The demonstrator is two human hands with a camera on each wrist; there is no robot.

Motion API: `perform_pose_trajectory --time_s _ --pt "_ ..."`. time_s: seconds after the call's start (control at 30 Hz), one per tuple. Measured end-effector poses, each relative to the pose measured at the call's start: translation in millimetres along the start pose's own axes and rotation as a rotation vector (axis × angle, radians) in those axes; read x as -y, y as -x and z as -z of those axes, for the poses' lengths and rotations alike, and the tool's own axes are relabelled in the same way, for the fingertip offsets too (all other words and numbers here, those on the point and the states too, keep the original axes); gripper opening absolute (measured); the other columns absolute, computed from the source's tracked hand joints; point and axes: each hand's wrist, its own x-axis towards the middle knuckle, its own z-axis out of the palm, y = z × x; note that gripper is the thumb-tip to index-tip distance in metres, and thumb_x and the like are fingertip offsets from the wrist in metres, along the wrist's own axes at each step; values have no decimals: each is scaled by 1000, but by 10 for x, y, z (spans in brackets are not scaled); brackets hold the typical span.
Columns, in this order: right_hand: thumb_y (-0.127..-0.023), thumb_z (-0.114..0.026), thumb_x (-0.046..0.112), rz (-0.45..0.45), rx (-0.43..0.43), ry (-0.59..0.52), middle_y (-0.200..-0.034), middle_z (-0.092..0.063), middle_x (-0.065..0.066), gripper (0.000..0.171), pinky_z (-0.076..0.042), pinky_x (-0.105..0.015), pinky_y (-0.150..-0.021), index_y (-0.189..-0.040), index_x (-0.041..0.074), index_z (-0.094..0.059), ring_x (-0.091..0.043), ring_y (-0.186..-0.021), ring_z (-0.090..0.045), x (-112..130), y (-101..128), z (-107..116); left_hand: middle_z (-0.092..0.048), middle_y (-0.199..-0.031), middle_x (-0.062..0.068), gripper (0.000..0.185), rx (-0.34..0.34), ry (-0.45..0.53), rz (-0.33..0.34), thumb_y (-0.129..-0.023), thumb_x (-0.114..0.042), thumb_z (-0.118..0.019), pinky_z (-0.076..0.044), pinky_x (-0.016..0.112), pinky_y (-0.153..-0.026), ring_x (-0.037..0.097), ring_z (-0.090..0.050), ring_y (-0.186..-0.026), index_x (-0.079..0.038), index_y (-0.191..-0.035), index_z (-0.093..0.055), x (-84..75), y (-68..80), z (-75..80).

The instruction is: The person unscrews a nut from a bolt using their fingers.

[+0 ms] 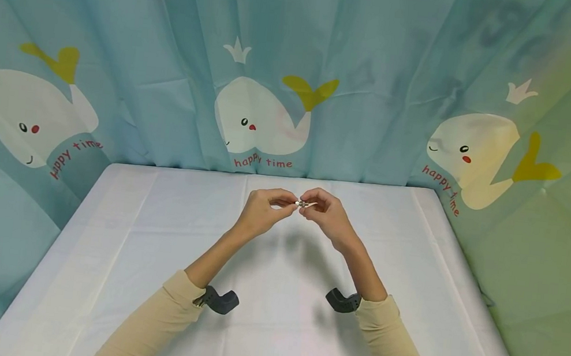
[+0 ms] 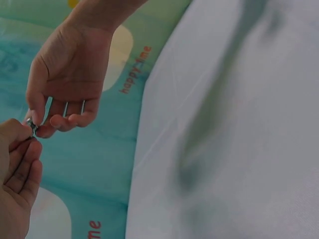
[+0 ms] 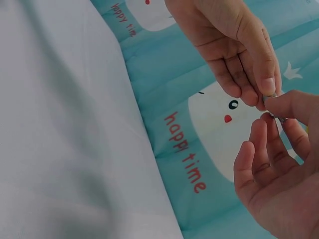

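Both hands meet above the far middle of the white table (image 1: 154, 234). Between them is a small silvery metal piece (image 1: 301, 204), held at each end. My left hand (image 1: 264, 209) pinches its left end with thumb and forefinger. My right hand (image 1: 325, 210) pinches the right end. In the left wrist view the small metal piece (image 2: 32, 125) shows between the left hand (image 2: 17, 169) and the right hand (image 2: 62, 84). In the right wrist view the metal piece (image 3: 275, 115) is mostly hidden by the fingertips of the left hand (image 3: 234, 45) and right hand (image 3: 279, 169).
A blue curtain (image 1: 296, 75) printed with white whales and "happy time" hangs round the table on three sides. Dark wrist cameras (image 1: 220, 300) sit on both cream sleeves. The white cloth has fold lines and holds nothing else that I can see.
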Motion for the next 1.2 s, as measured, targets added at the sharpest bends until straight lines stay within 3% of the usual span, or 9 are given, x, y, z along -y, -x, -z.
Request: perform_pose_trajectory --time_s 0.13,0.27,0.47,0.67,0.83,1.03,1.2 --pt "-90 -65 1 -6 10 -12 -108 -62 -10 27 -51 -30 -75 -116 -4 -59 -25 -87 -64 -15 -1 4 -75 -92 7 10 4 -4 9 -89 -4 -74 -58 28 -78 18 -72 -84 -1 -98 -76 -5 4 -1" --pt "-96 -64 16 -62 -2 11 -108 -63 -10 30 -53 -36 -80 -120 -1 -60 -30 -90 -63 -3 -3 11 -75 -92 7 10 2 -3 11 -89 -4 -74 -58 28 -78 18 -72 -84 -1 -98 -76 -7 3 -6" --pt "-101 -58 34 -157 -16 60 -92 -69 -7 40 -52 -48 -89 -106 -4 -68 -24 -86 -62 12 -13 21 -75 -92 6 10 -1 -2 15 -89 -4 -74 -58 29 -78 17 -72 -84 -1 -98 -77 -14 3 -13" --pt "-100 -60 28 -149 -30 46 -85 -68 -6 31 -53 -44 -88 -96 -1 -69 -25 -84 -61 -1 -9 23 -75 -92 7 10 -1 9 0 -89 -4 -74 -58 30 -79 18 -72 -84 0 -98 -76 -23 1 -16" --pt "-98 -63 19 -108 -32 19 -90 -68 -6 26 -54 -38 -86 -103 -6 -68 -25 -85 -61 -3 -1 31 -75 -92 7 10 -2 6 -2 -89 -4 -74 -58 29 -79 18 -72 -84 -1 -98 -76 -35 -2 -17" --pt "-94 -63 10 -62 -23 -16 -97 -68 -10 22 -54 -40 -88 -111 -4 -65 -22 -88 -62 6 26 39 -75 -92 7 10 -1 16 1 -89 -4 -74 -58 30 -78 18 -72 -83 -1 -98 -76 -42 -1 -17" --pt "-91 -63 4 -10 -1 -19 -101 -67 -12 23 -53 -33 -85 -113 -5 -63 -25 -94 -63 -2 36 48 -75 -92 7 10 -1 17 9 -89 -4 -74 -58 30 -79 19 -72 -84 -1 -98 -77 -51 4 -17"
